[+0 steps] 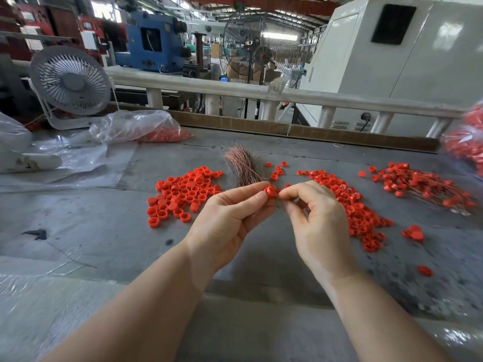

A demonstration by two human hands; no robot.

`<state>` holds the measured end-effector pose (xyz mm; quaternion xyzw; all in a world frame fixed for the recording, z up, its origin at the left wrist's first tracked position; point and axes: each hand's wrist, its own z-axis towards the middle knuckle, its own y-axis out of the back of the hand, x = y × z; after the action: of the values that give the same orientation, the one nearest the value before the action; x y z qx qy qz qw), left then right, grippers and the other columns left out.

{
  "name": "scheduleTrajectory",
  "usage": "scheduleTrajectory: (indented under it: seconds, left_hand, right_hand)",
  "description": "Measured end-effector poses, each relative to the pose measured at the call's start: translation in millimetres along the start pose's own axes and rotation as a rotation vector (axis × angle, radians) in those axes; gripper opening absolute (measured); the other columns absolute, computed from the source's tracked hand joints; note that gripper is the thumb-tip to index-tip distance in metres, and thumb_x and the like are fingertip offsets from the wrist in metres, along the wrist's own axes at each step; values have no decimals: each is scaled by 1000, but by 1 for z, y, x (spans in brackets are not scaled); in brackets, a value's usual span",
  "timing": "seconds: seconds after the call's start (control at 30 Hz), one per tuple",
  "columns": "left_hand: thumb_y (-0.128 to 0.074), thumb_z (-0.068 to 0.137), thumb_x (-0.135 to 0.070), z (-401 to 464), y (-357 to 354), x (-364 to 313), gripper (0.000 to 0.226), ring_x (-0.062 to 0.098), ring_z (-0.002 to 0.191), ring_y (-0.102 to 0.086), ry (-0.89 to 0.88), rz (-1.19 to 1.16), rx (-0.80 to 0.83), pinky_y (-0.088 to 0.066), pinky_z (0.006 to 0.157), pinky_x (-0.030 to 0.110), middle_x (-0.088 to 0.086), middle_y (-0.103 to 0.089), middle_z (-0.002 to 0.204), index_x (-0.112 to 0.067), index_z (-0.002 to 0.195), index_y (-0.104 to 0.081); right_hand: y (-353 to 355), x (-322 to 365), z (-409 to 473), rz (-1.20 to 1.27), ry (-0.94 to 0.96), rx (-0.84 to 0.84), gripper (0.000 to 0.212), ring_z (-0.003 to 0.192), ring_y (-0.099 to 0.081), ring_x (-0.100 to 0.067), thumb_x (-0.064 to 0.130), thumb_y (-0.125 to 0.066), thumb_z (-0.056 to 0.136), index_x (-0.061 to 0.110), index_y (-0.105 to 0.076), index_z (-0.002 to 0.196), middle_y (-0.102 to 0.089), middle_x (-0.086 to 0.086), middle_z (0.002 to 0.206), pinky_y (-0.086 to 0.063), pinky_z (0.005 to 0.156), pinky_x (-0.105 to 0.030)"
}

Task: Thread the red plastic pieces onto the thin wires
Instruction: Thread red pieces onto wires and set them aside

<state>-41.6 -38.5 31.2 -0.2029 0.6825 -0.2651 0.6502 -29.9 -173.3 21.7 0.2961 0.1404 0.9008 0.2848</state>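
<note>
My left hand (230, 218) pinches a small red plastic ring (270, 191) between thumb and forefinger, above the table's middle. My right hand (317, 218) meets it from the right, its thumb and forefinger pinching a thin wire at the ring; the wire itself is barely visible. A bundle of thin copper wires (241, 165) lies just behind my hands. Loose red pieces lie in a pile at the left (183, 194) and in a strip at the right (352, 205). Further right lies a heap of red pieces on wires (423, 186).
The grey table (91, 231) carries a plastic bag of red pieces (146, 128) at the back left, beside a white desk fan (70, 82). Another bag of red pieces (467, 142) sits at the right edge. A cardboard strip and a white rail bound the far side.
</note>
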Motion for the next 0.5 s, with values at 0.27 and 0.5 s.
scheduleTrajectory:
  seconds: [0.27,0.5]
  left_hand:
    - [-60,64,-1,0,-1,1,18,13,71,-70,-18,-6,-4,-55,62,18,12,-73,78,-6,74,-75]
    - [-55,78,6,0,-1,1,24,12,69,-70,-21,5,-17,-55,61,17,11,-72,76,-5,73,-75]
  right_hand:
    - [1,3,0,21,20,-3,9,83,-55,-11,5,-62,79,12,-67,82,-61,5,83,-43,78,-20]
    - [1,2,0,52,-8,6,11,80,-57,-10,5,-62,78,13,-67,84,-61,6,81,-46,78,-22]
